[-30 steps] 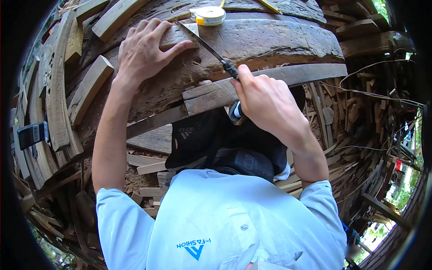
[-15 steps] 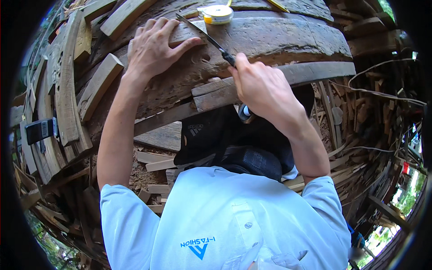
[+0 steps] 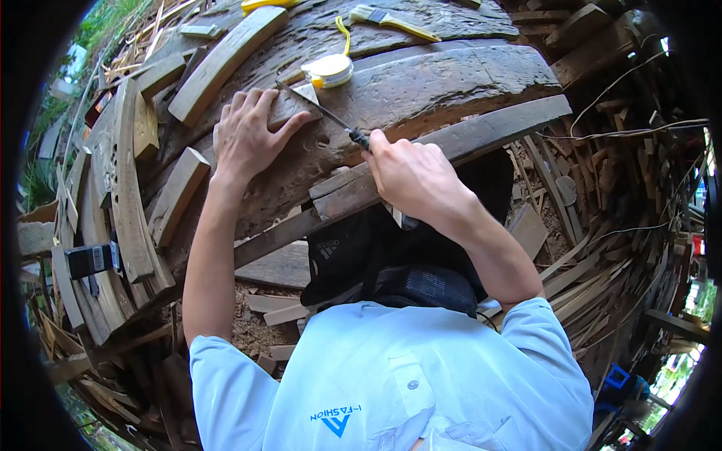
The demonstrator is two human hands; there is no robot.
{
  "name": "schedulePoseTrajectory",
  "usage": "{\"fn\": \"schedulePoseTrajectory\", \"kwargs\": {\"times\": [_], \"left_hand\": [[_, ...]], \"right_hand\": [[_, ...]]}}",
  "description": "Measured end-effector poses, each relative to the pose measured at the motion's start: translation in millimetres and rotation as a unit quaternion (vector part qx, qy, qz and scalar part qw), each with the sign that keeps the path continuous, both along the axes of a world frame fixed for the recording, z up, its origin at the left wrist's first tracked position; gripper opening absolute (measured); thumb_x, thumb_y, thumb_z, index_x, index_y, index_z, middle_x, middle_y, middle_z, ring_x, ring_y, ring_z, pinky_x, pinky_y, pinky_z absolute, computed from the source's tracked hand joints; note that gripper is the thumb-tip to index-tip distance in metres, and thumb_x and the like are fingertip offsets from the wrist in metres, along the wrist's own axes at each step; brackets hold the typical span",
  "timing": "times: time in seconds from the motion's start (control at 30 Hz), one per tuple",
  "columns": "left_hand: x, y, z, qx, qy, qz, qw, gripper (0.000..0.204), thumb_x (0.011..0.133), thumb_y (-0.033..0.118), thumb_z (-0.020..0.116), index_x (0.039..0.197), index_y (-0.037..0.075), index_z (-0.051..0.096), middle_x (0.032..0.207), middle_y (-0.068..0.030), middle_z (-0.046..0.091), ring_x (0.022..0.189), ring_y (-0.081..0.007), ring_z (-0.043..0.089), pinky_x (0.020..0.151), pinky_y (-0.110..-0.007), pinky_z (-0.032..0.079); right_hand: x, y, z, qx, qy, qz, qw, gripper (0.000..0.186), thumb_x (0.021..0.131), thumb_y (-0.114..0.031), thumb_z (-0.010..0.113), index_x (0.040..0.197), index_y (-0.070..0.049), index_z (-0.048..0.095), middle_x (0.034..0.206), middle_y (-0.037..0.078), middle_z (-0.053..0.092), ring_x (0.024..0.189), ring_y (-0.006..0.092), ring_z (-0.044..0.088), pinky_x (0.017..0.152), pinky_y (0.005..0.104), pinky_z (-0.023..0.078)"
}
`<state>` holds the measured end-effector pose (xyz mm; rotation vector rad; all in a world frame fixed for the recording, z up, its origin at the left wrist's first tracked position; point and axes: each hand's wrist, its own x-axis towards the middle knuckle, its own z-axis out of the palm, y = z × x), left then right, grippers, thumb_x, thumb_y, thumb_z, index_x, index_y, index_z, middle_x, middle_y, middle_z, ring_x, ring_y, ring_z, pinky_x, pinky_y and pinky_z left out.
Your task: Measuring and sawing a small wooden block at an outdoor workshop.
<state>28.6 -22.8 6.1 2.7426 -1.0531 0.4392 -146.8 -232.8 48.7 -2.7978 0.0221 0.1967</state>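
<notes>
Upper left of centre, the left hand [image 3: 248, 139] rests on a block [image 3: 289, 110], thumb spread; near the centre, the right hand [image 3: 417, 174] grips a dark-handled blade [image 3: 331, 116] that slants up-left along the block's right end. A tape measure [image 3: 329, 71] lies just above, at upper centre, with a brush [image 3: 396, 23] near the top edge and a black box [image 3: 89, 261] at far left

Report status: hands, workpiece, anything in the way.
Right hand grips black-handled, thin-bladed tool; left hand on small grey-brown wooden block. Tool slants over block near its end. Round white-and-yellow tape measure close by, may obstruct.
</notes>
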Motion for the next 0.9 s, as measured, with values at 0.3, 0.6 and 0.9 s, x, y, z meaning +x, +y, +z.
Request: {"fn": "schedulePoseTrajectory", "kwargs": {"times": [0.3, 0.6, 0.9], "left_hand": [[3, -6, 2, 0.014, 0.005, -0.036, 0.999, 0.077, 0.091, 0.075, 0.057, 0.125, 0.007, 0.067, 0.123, -0.0102, 0.066, 0.119, -0.0297, 0.059, 0.103, -0.044, 0.046], [4, -4, -4, 0.019, -0.023, -0.076, 0.997, 0.074, 0.089, 0.069, 0.067, 0.124, 0.004, 0.065, 0.117, -0.0111, 0.064, 0.115, -0.0315, 0.06, 0.098, -0.045, 0.049], [9, -7, -4, 0.022, -0.014, -0.12, 0.992, 0.082, 0.085, 0.076, 0.066, 0.12, 0.003, 0.069, 0.118, -0.0114, 0.064, 0.114, -0.0288, 0.061, 0.096, -0.043, 0.056]], "right_hand": [[-31, -15, 0, 0.009, -0.004, -0.018, 1.0, 0.025, 0.108, -0.025, 0.048, 0.103, 0.0, 0.052, 0.066, 0.021, 0.068, 0.063, 0.0411, 0.07, 0.057, 0.0517, 0.054], [-24, 3, 8, -0.005, 0.027, 0.018, 0.999, 0.032, 0.099, -0.009, 0.049, 0.122, 0.011, 0.058, 0.079, 0.02, 0.074, 0.07, 0.0315, 0.075, 0.06, 0.0404, 0.059], [-21, 10, -11, 0.014, -0.126, 0.024, 0.992, 0.021, 0.105, -0.017, 0.05, 0.098, 0.003, 0.055, 0.066, 0.019, 0.069, 0.062, 0.0354, 0.072, 0.052, 0.0439, 0.056]]}}
